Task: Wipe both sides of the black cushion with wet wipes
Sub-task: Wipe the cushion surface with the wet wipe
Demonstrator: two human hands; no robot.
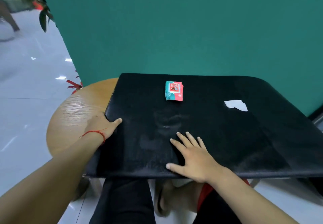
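Round wooden counter [75, 111] w/ pale grain, set vs. a teal wall [174, 22] that fills the far side. Glossy light-grey floor [26, 101] on the left w/ light reflections. Dark-leaved plant [43, 15] w/ red bits far left, blurred.

Black cushion [201, 124] lies flat on the counter & covers most of it. It juts past the near side toward the person & runs out of view on the right, so only the counter's left part shows. Faint dusty smears on the cushion's top, esp. near the middle.

Wet wipes pack [173, 90], teal & red, lies on the cushion toward the far side, approx. centre. One white wipe [236, 105] lies on the cushion right of the pack, well apart from both hands.

Left hand [104, 124] is at the cushion's left edge: thumb over the top face, the rest out of sight below the edge, so it grips that edge. Red string [97, 133] round that wrist; forearm comes in from near left.

Right hand [192, 157] rests palm-down on the cushion's top by the near edge. Its fingers [181, 137] are straight & spread apart, pointing far-left, thumb out to the left. It holds nothing.

Below the near edge: the person's legs in black trousers [122, 202].
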